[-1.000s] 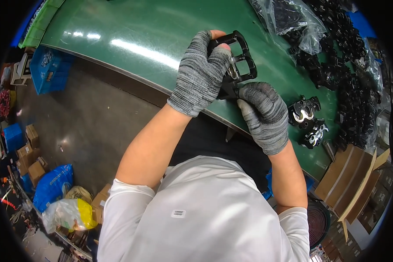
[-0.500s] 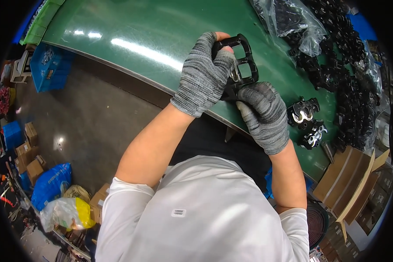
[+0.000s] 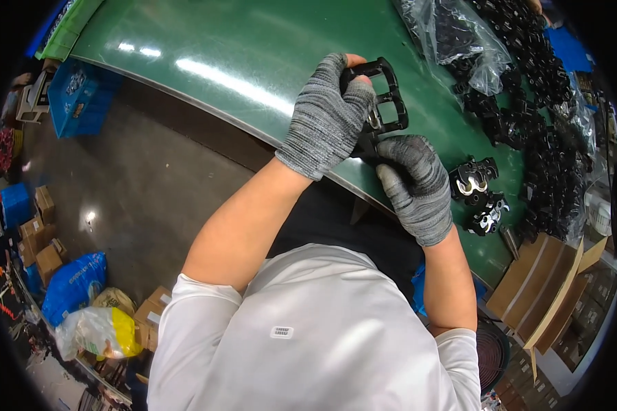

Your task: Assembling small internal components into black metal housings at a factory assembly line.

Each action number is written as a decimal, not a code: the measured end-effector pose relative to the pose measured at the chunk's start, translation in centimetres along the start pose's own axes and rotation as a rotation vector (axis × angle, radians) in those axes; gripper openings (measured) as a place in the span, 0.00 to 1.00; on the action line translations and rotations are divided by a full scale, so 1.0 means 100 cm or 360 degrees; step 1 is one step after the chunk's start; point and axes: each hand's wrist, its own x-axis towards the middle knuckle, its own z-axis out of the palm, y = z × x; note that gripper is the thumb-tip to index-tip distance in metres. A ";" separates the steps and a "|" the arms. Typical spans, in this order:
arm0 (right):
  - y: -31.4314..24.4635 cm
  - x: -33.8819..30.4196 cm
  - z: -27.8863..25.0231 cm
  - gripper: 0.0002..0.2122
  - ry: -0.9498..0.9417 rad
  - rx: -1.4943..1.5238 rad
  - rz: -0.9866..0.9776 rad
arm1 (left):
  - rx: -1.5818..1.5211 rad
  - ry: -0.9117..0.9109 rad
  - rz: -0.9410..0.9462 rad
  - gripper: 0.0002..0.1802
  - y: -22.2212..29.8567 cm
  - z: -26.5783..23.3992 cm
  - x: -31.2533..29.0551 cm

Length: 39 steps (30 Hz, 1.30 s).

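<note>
My left hand (image 3: pixel 329 113), in a grey knit glove with bare fingertips, grips a black bicycle pedal (image 3: pixel 395 96) above the table's near edge. The pedal's open cage points away to the right, and a bit of silver metal shows beside my thumb. My right hand (image 3: pixel 418 185), gloved alike, is closed with its fingers curled against a dark part (image 3: pixel 367 146) just below the cage. Whatever lies inside those right fingers is hidden. To the right of that hand, black-and-silver metal pedal parts (image 3: pixel 474 179) rest on the green table (image 3: pixel 247 41).
A large heap of black parts (image 3: pixel 552 157) covers the table's right side, partly under clear plastic (image 3: pixel 483 68). An open cardboard box (image 3: pixel 538 281) stands at the lower right. Blue crates (image 3: pixel 82 96), bags (image 3: pixel 75 284) and cartons (image 3: pixel 48 264) are on the left.
Both hands and the pedal appear slightly farther right and lower in the picture. The right fingers look slightly less tight against the dark part; the left grip is the same.
</note>
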 end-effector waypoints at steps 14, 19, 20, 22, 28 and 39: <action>-0.005 -0.002 -0.002 0.14 0.0123 0.0220 0.0126 | -0.0123 0.0005 -0.0096 0.17 -0.009 0.000 0.005; -0.012 -0.010 -0.001 0.15 0.0333 0.0615 0.0404 | -0.0519 -0.0101 -0.0253 0.20 0.002 -0.012 0.007; -0.013 -0.010 0.000 0.16 0.0481 0.0868 0.0537 | -0.0836 -0.0121 -0.0485 0.22 0.002 -0.016 0.008; -0.012 -0.015 -0.006 0.16 0.0426 0.0705 0.0496 | -0.1459 -0.0151 -0.0956 0.25 0.001 -0.025 0.009; -0.004 -0.024 0.000 0.18 0.0216 -0.0129 0.0184 | -0.2109 -0.0545 -0.0969 0.28 0.002 -0.034 0.006; -0.012 -0.019 0.003 0.12 0.0321 0.0050 0.0243 | -0.1850 0.0243 -0.0811 0.26 0.004 -0.052 0.013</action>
